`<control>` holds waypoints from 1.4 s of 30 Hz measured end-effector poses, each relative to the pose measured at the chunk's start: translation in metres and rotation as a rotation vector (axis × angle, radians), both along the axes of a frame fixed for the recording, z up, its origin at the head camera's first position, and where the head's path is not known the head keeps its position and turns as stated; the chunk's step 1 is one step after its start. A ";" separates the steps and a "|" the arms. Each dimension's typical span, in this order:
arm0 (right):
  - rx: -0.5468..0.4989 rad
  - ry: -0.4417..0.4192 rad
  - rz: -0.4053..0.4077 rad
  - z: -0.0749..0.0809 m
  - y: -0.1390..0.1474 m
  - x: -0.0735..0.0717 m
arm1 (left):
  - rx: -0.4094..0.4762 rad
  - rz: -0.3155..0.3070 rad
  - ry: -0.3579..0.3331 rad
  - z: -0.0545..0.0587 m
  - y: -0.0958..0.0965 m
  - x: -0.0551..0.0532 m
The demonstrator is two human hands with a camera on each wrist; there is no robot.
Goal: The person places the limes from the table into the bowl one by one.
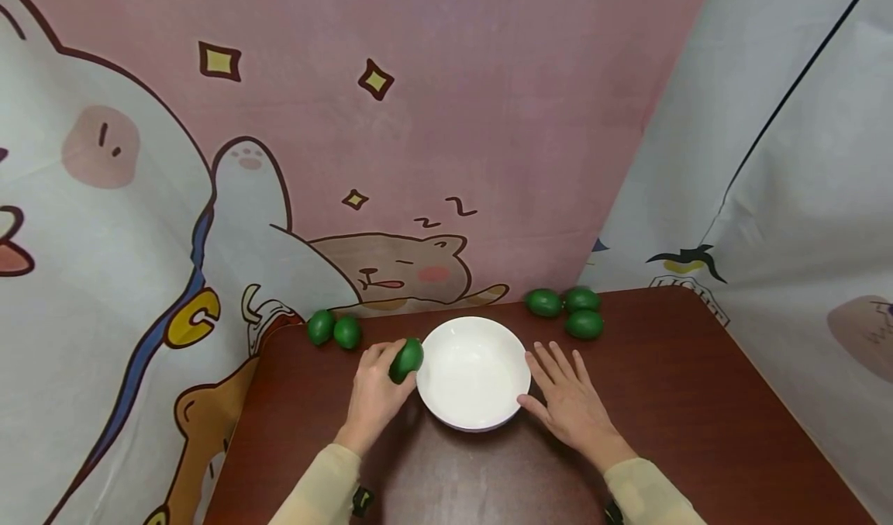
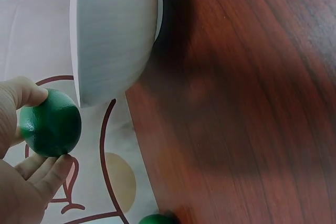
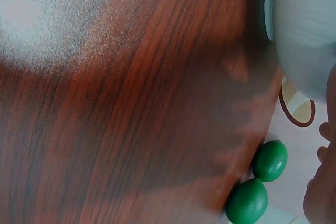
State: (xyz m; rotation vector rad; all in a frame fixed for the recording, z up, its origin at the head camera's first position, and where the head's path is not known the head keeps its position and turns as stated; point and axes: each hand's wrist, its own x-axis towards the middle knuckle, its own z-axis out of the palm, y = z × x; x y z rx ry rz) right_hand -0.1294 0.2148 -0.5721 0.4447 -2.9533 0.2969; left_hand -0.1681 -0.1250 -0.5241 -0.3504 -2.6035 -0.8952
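Observation:
A white bowl (image 1: 474, 374) stands in the middle of the brown table, and nothing shows inside it. Just left of its rim, my left hand (image 1: 377, 389) pinches a green lime-like fruit (image 1: 407, 360) between thumb and fingers. The left wrist view shows that fruit (image 2: 51, 123) held in the air beside the bowl's side wall (image 2: 113, 35). On the other side of the bowl, my right hand (image 1: 568, 401) has its fingers spread and straight, with the thumb by the rim; whether it touches the bowl I cannot tell.
Two green fruits (image 1: 335, 329) lie at the table's back left. Three more green fruits (image 1: 583, 324) sit together at the back right. Behind the brown table (image 1: 670, 401) hangs a pink and white cartoon cloth (image 1: 544, 122).

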 end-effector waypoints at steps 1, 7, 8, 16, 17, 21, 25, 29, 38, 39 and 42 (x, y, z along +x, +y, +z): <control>0.000 -0.001 0.000 0.000 0.000 0.000 | 0.000 -0.001 0.001 0.000 0.001 0.000; 0.007 0.006 0.000 0.000 0.000 0.000 | 0.003 -0.008 -0.005 0.002 0.008 0.002; 0.010 0.007 -0.001 0.000 0.000 0.001 | 0.004 -0.012 -0.005 0.003 0.009 0.002; 0.009 0.027 0.000 -0.001 -0.001 0.001 | 0.012 -0.041 0.005 0.003 0.015 0.005; 0.010 0.027 0.000 0.000 -0.001 0.002 | 0.011 -0.044 0.004 0.003 0.015 0.005; 0.017 0.017 -0.003 0.000 -0.002 0.002 | -0.002 -0.053 0.000 -0.001 0.017 0.006; 0.015 0.016 -0.005 -0.001 -0.002 0.002 | -0.013 -0.070 -0.004 -0.002 0.019 0.007; -0.004 0.048 0.004 -0.002 -0.001 0.002 | -0.022 -0.086 -0.009 -0.002 0.022 0.008; 0.000 0.052 0.006 -0.002 -0.001 0.002 | -0.071 -0.125 -0.039 -0.004 0.026 0.007; 0.001 0.048 0.005 -0.002 -0.001 0.002 | -0.077 -0.131 -0.043 -0.005 0.026 0.006; -0.002 0.039 0.005 -0.002 -0.001 0.002 | -0.091 -0.155 -0.063 -0.005 0.026 0.006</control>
